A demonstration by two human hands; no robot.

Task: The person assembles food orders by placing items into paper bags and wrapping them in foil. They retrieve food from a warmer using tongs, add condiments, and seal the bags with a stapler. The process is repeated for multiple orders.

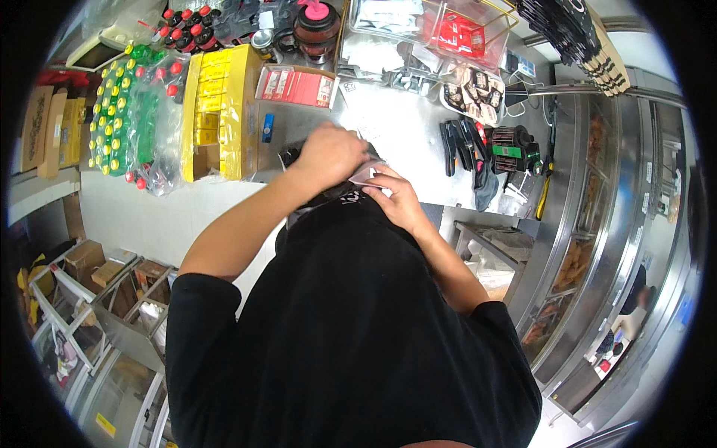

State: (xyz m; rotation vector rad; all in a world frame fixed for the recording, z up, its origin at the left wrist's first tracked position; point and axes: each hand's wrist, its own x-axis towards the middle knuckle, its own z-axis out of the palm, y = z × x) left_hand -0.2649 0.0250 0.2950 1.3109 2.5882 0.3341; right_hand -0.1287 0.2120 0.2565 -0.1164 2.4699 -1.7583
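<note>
My right hand [395,201] pinches a pale, thin paper or film piece [367,172] between thumb and fingers, close to my body at the counter's edge. Just to its left, my left hand [333,152] is bent over with the back of the hand up. Its fingertips are blurred and partly hidden, so whether they grip anything is unclear. Under and around both hands lies glossy black plastic [288,158], perhaps a bag, mostly covered by the left forearm. Beyond the hands stretches the stainless steel counter [406,131].
Left stand a yellow carton [232,112], a red-and-white box of packets [297,87] and green bottles [115,112]. A blue small box [268,127] lies nearby. Right are black-handled tools [462,147], a black-and-green device [510,150], a tub of sachets [475,95] and a glass-fronted display case [582,224].
</note>
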